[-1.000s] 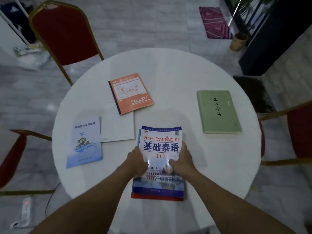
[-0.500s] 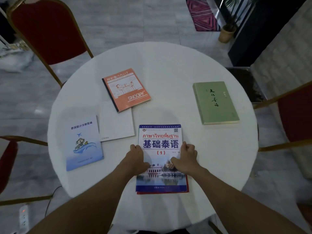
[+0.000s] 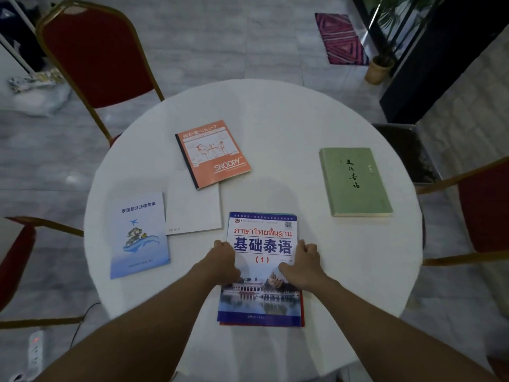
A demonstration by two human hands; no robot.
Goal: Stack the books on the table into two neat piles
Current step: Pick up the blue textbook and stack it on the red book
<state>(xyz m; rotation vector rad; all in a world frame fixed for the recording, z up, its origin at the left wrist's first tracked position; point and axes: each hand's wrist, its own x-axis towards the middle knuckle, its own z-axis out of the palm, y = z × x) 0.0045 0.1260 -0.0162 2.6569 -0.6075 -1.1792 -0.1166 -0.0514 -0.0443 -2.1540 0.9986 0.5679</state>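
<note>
Squaring the first pile at the desk's [image 3: 358, 271] near edge — left hand [image 3: 220, 261] and right hand [image 3: 303, 264] curl against the blue textbook's [image 3: 261, 299] sides; next, fetch the green book [image 3: 355, 181] near the right edge.

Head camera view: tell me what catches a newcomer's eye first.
First, the two hands, left hand and right hand, pressing the sides of a blue Thai textbook at the near edge of the round white table; red edges show beneath it. Next, the orange Snoopy notebook left of centre and the green book alone at the right.
</note>
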